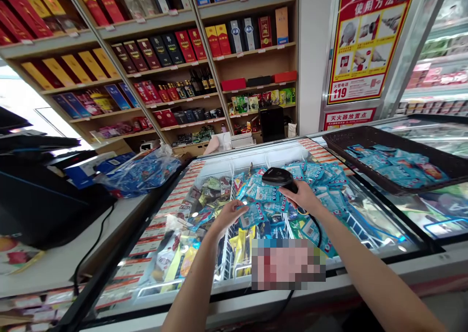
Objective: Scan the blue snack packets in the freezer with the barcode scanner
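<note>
Blue packet (253,216) jutting rightward from the left hand (229,216), pinched near its edge, right hand (303,198) closed round a black scanner (278,177).

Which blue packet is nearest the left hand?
The blue packet touching the left hand, below and left of the black scanner; the other blue packets lie farther from that hand.

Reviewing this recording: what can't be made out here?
Head view: pixelation hides part of the freezer.
Head view: fine print on the blue packets, too small.
Head view: black machine, cut off by the left edge.
Head view: scanner, its grip partly behind the right hand.
</note>
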A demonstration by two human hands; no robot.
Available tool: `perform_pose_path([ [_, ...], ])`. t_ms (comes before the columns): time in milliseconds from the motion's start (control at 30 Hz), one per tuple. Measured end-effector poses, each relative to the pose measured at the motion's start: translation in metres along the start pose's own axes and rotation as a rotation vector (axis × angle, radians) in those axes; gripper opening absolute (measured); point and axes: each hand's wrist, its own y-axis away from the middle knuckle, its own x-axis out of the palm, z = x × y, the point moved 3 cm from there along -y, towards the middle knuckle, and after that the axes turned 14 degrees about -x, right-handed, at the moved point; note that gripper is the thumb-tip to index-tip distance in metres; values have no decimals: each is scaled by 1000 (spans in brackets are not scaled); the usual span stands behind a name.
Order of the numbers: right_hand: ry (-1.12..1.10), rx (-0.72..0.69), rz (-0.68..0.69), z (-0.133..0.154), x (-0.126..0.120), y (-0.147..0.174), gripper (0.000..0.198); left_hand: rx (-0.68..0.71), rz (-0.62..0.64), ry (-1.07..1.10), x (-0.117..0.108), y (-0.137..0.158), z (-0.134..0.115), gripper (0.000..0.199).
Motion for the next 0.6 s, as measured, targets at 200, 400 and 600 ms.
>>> perform_pose_path([
  [200,-187,21,-7,-3,-3,1,38,-57,71,357,-22,-1,0,41],
  [400,-19,-1,-60,2,-7,2,37,84,-108,650,-1,-28,-18,62],
  [600,644,-111,-65,4,-14,4,32,153,-220,755,28,-59,-22,45],
])
